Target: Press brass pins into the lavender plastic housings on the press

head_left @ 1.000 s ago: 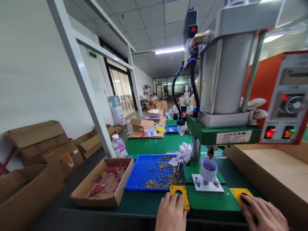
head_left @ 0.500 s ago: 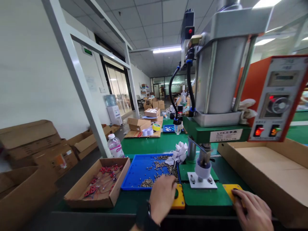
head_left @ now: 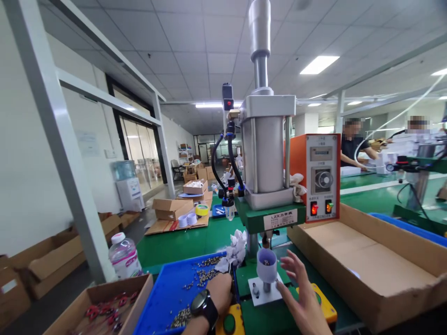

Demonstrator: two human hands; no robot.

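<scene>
A press with a grey cylinder (head_left: 264, 153) stands on a green base. Under it, a white cup-like piece (head_left: 267, 267) holding small metal parts sits over a white plate (head_left: 261, 298). My right hand (head_left: 301, 298), fingers spread, is just right of the cup and holds nothing. My left hand (head_left: 220, 291), wearing a watch, reaches over the right side of the blue tray (head_left: 157, 302) of small metal parts; its fingers are hidden. Yellow button boxes (head_left: 236, 321) flank the base.
An open cardboard box (head_left: 387, 302) lies right of the orange control box (head_left: 312, 177). At left are a box of red wired parts (head_left: 136, 302) and a bottle (head_left: 124, 258). Crumpled white paper (head_left: 236, 249) lies by the tray. Two people are at the back right.
My right hand has left the right yellow button box and moved beside the cup. My left hand has moved off the left one to the tray. The press head has risen, and the view has shifted.
</scene>
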